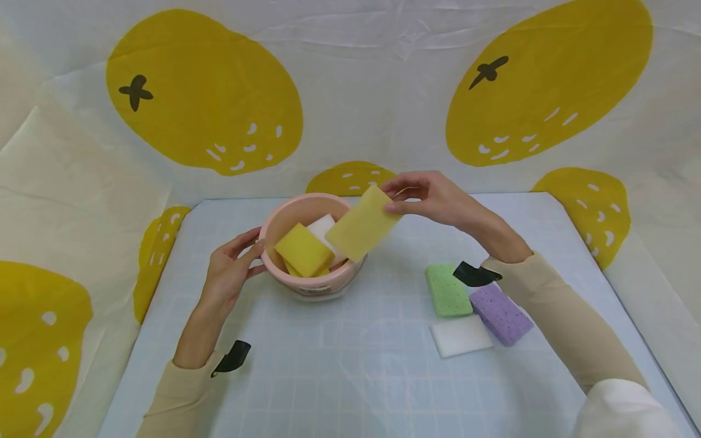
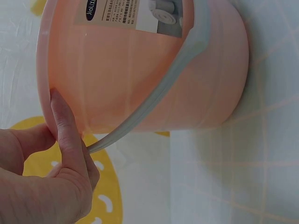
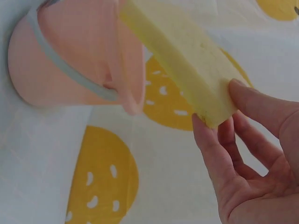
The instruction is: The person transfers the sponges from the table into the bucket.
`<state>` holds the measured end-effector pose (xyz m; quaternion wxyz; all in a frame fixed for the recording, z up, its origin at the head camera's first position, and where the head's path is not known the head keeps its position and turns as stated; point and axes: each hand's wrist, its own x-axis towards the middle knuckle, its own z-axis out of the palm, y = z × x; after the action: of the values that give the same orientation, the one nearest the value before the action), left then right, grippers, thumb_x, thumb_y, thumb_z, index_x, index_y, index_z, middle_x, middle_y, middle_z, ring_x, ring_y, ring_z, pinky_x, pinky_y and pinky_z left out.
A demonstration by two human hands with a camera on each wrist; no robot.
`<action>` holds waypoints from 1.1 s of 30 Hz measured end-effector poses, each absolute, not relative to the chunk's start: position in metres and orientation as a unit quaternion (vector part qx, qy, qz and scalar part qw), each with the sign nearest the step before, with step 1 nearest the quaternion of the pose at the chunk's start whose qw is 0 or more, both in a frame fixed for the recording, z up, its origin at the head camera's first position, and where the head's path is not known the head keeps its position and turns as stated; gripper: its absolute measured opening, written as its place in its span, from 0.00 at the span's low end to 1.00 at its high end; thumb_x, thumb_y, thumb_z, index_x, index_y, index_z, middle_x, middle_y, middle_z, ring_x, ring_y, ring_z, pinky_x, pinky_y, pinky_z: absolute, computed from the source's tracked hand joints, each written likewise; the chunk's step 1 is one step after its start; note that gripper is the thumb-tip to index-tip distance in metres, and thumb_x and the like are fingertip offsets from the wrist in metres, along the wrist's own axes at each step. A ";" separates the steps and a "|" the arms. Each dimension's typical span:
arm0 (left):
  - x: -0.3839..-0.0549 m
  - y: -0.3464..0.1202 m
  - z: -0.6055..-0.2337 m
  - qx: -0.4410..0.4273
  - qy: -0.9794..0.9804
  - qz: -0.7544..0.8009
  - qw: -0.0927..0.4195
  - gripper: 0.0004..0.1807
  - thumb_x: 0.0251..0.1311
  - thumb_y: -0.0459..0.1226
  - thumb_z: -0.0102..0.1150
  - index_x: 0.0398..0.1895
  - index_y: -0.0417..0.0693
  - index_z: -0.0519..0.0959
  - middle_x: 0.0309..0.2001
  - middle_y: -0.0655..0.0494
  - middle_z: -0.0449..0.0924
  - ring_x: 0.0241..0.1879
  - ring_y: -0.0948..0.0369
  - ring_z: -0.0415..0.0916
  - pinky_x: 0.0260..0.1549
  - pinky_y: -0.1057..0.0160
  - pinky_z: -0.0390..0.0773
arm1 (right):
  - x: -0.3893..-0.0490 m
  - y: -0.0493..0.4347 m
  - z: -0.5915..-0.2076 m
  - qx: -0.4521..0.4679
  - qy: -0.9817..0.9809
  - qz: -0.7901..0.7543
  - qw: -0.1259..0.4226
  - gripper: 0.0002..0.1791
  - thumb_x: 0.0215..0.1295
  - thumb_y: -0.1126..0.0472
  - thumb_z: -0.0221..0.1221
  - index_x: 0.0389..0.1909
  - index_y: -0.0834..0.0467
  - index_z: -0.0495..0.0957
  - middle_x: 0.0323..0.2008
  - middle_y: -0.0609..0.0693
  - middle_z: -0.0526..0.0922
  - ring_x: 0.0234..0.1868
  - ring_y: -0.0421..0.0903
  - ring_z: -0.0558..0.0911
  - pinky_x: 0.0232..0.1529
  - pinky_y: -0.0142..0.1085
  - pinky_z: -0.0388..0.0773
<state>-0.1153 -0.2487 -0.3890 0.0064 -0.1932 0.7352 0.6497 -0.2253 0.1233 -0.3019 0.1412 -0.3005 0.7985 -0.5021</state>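
A pink bucket (image 1: 282,220) with a pale grey handle (image 2: 154,95) stands at the back of the table. My left hand (image 1: 229,271) grips its rim on the left side, thumb and fingers on either side of the edge. Between the thumb and fingers of my right hand (image 1: 432,198) is a pale yellow sponge (image 1: 364,225), pinched at one end. That sponge slants over the bucket's right rim in the head view. Inside the bucket lie a brighter yellow sponge (image 1: 304,249) and a white sponge (image 1: 322,229), with another yellow piece partly hidden beneath.
Right of the bucket, a green sponge (image 1: 448,291), a purple sponge (image 1: 501,315) and a white sponge (image 1: 462,336) lie close together on the light blue gridded table (image 1: 339,365). A white sheet printed with yellow fruit (image 1: 372,91) hangs behind and at the sides.
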 end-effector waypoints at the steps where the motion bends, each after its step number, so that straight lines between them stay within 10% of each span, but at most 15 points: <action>1: -0.115 -0.249 -0.389 -0.192 0.734 0.651 0.006 0.30 0.71 0.45 0.63 0.74 0.50 0.72 0.70 0.50 0.70 0.50 0.61 0.78 0.44 0.66 0.85 | -0.227 0.121 -0.301 -0.300 0.800 -0.501 0.137 0.19 0.65 0.65 0.70 0.56 0.62 0.83 0.51 0.54 0.84 0.49 0.50 0.84 0.53 0.33 0.83; 20: -0.116 -0.248 -0.391 -0.207 0.738 0.642 0.004 0.29 0.72 0.46 0.62 0.73 0.53 0.73 0.70 0.52 0.71 0.51 0.59 0.78 0.44 0.65 0.86 | -0.237 0.067 -0.296 -0.337 0.841 -0.422 0.029 0.19 0.65 0.62 0.71 0.54 0.65 0.83 0.50 0.56 0.86 0.47 0.52 0.85 0.51 0.41 0.84; 33: -0.114 -0.250 -0.393 -0.167 0.721 0.672 -0.009 0.28 0.71 0.42 0.64 0.72 0.44 0.73 0.66 0.49 0.72 0.46 0.62 0.78 0.42 0.64 0.87 | -0.234 0.039 -0.288 -0.372 0.879 -0.291 0.060 0.17 0.66 0.63 0.69 0.53 0.65 0.83 0.49 0.57 0.85 0.49 0.53 0.84 0.52 0.43 0.82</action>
<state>-0.1142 -0.2497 -0.3927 -0.0089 -0.1673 0.7209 0.6724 -0.2341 0.0387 -0.2880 0.0603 -0.3717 0.8795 -0.2910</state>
